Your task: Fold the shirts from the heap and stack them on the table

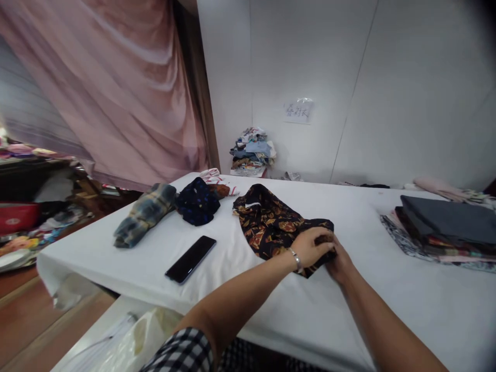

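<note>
A dark cloth with a brown and orange print lies crumpled on the white table. My left hand, with a bracelet at the wrist, grips the cloth's near right corner from above. Close beside it, my right hand pinches the same corner; its fingers are partly hidden under the fabric and the left hand.
A black phone lies left of the cloth. Farther left sit a rolled plaid cloth and a dark blue dotted cloth. Folded fabrics are stacked at the right. A clothes pile stands against the wall, and a pink curtain hangs at left.
</note>
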A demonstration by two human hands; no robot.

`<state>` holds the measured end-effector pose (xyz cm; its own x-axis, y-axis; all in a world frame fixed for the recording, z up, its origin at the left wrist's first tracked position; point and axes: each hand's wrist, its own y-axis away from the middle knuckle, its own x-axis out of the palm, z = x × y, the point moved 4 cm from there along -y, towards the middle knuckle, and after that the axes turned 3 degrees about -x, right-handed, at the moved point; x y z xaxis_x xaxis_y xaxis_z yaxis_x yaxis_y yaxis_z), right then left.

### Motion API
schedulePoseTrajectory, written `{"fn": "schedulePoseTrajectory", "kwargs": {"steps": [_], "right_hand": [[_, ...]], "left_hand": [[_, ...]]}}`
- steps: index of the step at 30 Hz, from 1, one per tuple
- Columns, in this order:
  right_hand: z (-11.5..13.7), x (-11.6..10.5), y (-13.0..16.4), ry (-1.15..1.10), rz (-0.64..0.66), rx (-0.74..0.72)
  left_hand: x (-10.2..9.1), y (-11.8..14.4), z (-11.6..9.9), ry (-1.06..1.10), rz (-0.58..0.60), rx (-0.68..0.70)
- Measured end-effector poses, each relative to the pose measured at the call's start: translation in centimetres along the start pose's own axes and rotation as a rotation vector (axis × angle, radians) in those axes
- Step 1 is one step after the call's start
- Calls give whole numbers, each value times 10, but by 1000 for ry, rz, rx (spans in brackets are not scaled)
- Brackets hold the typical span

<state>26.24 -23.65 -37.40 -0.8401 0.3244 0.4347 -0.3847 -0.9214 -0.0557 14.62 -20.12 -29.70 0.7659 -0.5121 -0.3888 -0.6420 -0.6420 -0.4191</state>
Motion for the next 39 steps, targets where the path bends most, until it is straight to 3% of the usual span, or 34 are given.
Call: {"fn": "schedulePoseTrajectory", "kwargs": {"steps": [2, 5, 8, 11, 15, 20, 23, 25, 29, 33, 35, 37, 39], "right_hand": [[6, -4, -1, -107, -47, 86], [11, -4, 0, -216, -57, 249], [11, -1, 2, -135, -47, 256], [7, -2, 2, 0, -80, 189], [13, -20, -6, 110, -177, 32], [27, -69, -16, 127, -464, -43], [31, -86, -16, 171, -599, -31], [32, -86, -14, 195, -635, -4], [30, -68, -12, 318, -507, 71], [27, -50, -13, 547, -286, -24], [24, -45, -14, 554, -192, -48], [25, -47, -14, 451, -196, -54], [30, -54, -14, 310, -287, -75]], "left_hand": [[-23, 6, 7, -78, -80, 32], [-72, 11, 32, -314, -228, -74], [-117, 17, 61, -467, -346, -247], [-142, 27, 84, -512, -385, -413], [-137, 39, 98, -512, -284, -546], [-104, 48, 92, -448, -80, -487], [-96, 53, 88, -447, -55, -446], [-98, 54, 86, -475, -83, -432], [-110, 38, 80, -557, -113, -368], [-109, 10, 78, -647, -55, -294], [-105, -2, 82, -689, -18, -304], [-102, -13, 87, -728, -2, -350], [-106, -26, 90, -758, -17, -406]]}}
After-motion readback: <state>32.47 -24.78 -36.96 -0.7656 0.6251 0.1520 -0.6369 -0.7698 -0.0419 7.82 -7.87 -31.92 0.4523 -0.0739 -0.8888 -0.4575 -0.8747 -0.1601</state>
